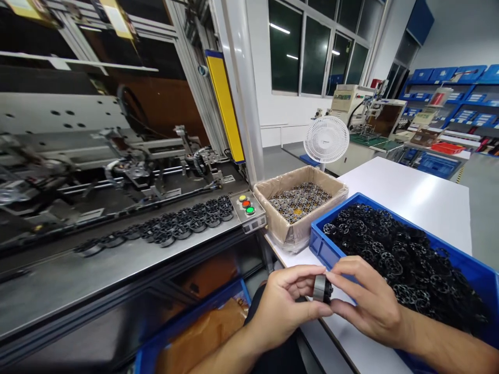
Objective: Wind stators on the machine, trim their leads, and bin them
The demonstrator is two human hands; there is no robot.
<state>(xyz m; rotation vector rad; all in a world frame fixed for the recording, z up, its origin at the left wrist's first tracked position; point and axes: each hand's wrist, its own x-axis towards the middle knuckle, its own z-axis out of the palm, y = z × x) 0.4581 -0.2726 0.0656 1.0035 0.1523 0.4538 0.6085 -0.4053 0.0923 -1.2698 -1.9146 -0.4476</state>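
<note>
A small motor stator core (320, 288), a grey metal ring with a black toothed plastic end piece (329, 290) on its right side, is held on edge between both hands over the table's near edge. My left hand (286, 298) grips the metal side, with fingertips above and thumb below. Fingers and thumb of my right hand (368, 301) close on the black side. Whether the end piece is fully seated cannot be made out. Behind the right hand, a blue bin (317, 241) holds a heap of black plastic end pieces (390, 249).
A plastic-lined cardboard box (280, 234) of metal cores stands beside the bin. Left, rows of black-and-grey stators (187, 221) line the machine ledge (117, 280), near a button box (248, 208). A white fan (326, 139) stands behind; another blue bin (244, 292) sits below.
</note>
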